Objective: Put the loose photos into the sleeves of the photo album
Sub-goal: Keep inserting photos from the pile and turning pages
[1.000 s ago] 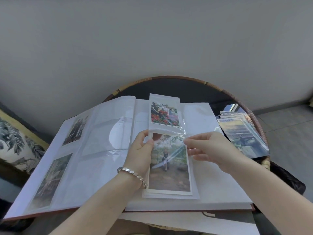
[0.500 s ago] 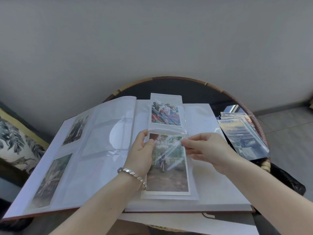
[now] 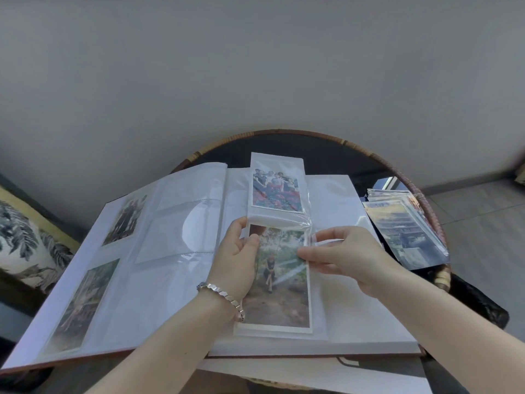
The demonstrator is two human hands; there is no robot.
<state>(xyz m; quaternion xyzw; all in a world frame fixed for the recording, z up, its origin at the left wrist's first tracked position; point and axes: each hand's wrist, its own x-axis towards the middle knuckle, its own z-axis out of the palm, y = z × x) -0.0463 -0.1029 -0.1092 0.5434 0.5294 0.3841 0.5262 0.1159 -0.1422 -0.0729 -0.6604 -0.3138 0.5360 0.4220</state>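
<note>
A photo album (image 3: 355, 317) lies open on a round table. Over its middle lies a clear sleeve strip (image 3: 279, 221) with two pockets. The far pocket holds a group photo (image 3: 277, 190). A garden photo (image 3: 279, 282) sits in the near pocket. My left hand (image 3: 237, 258), with a silver bracelet at the wrist, grips the strip's left edge beside that photo. My right hand (image 3: 345, 255) pinches the photo's right edge and the plastic film over it. Two more photos (image 3: 126, 217) fill the left page.
A stack of loose photos in plastic (image 3: 403, 228) lies at the table's right side, by the wicker rim (image 3: 420, 194). A leaf-patterned cushion (image 3: 25, 245) is at the left. A grey wall stands behind the table. White paper (image 3: 312, 373) pokes out under the album.
The sleeve strip has shifted slightly away from me. My right hand's fingers have slid left onto the garden photo's right edge. My left hand holds the same spot.
</note>
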